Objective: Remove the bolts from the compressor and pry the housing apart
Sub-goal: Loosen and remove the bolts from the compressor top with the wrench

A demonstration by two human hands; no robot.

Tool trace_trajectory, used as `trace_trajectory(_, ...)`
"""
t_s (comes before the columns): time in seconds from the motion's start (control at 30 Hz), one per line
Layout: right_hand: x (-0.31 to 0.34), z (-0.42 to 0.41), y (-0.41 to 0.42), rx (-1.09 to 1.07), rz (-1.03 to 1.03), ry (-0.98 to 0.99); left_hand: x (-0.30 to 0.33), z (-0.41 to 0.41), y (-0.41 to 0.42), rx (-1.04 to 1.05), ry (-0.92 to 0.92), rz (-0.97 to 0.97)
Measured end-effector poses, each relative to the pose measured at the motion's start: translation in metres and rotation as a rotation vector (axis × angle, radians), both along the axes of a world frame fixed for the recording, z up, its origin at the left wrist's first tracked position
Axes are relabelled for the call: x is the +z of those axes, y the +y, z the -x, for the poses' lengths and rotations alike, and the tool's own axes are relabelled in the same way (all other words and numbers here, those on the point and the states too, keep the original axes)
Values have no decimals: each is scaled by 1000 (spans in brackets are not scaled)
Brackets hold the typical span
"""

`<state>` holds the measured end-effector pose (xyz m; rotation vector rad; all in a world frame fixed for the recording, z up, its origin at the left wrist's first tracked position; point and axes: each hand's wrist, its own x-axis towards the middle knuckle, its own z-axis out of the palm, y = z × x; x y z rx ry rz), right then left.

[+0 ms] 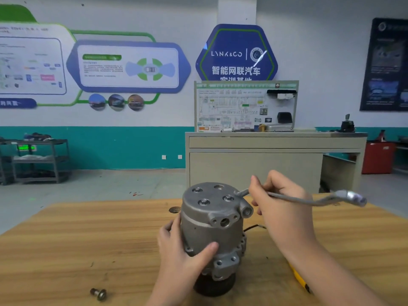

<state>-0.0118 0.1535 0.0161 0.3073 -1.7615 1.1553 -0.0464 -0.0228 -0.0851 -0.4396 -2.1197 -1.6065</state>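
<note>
Partly hidden, left hand (183, 257) fingers clasp the compressor (213, 230); right hand (280, 208) fingers pinch the wrench (309, 198).

Compressor (212, 228), gripped by left hand (183, 259): cast grey metal, matt, slightly grainy. Wrench (309, 198) in right hand (284, 215): smooth polished metal, glossy at its far end. Tabletop (88, 239) under both hands: light wood, visible grain, scuffed. Bolt (98, 293) left of left hand: shiny metal.
</note>
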Motion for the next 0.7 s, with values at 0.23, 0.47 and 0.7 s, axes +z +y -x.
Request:
trace_trajectory(0.23,6,-6,-16,-31,-201,102,0,-1,1,-180,-37,-123)
trace_trajectory(0.47,16,-4,-26,-57,-281,133,1,-2,2,-128,-38,-55)
trace_trajectory(0.7,16,-7,-29,-140,-396,24,0,-3,1,-115,-65,-41)
